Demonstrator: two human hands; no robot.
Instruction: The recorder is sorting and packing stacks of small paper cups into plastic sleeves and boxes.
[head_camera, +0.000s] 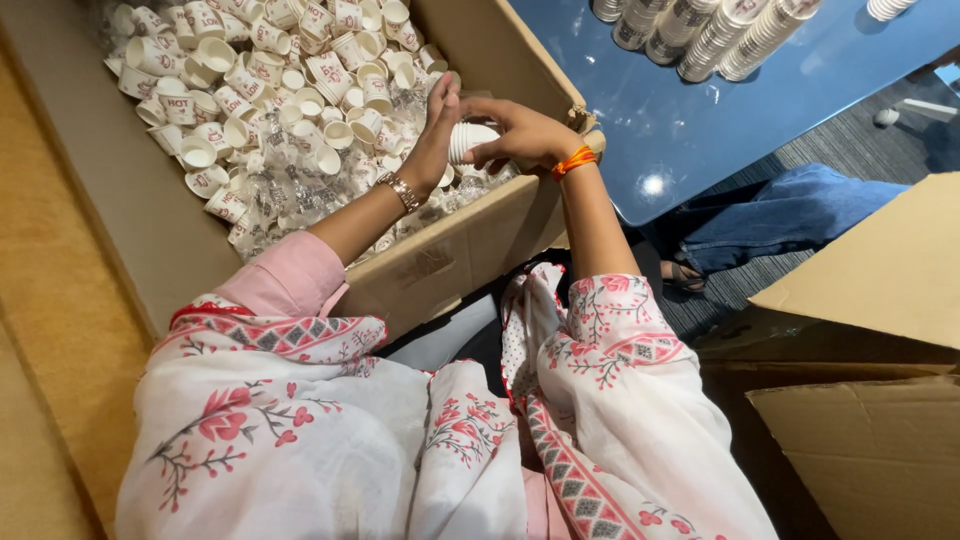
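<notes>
1. Your big cardboard box (120, 215) fills the upper left of the view: plain brown walls, open top, and a near wall that runs across right in front of your chest.
2. A glossy blue table (700, 120) stands just beyond the box's right wall. Five stacks of paper cups (700, 30) lie along its far edge, and another stack shows at the far right corner.
3. Two more cardboard boxes (870, 380) sit at your right, their bare corrugated flaps open. Between them and the table you can see grey carpet and another person's leg (780, 215) in blue denim with a sandalled foot.
4. Loose paper cups (260, 90), small and white with red print, are heaped inside the big box among crumpled clear plastic wrap (300, 190). The heap fills the far and right part; the box's bare floor shows along its left wall.
5. Your right hand (520, 135), with an orange thread at the wrist, reaches over the box's near right corner, its fingers curled snugly round a short white stack of cups (470, 140) lying sideways.
6. Your left hand (435, 130), with a metal watch at the wrist, stands edge-up, fingers straight and together, its flat palm pressed to the stack's end; it grips nothing.
7. Your sleeves are pink under a white shawl with a red flower print.
</notes>
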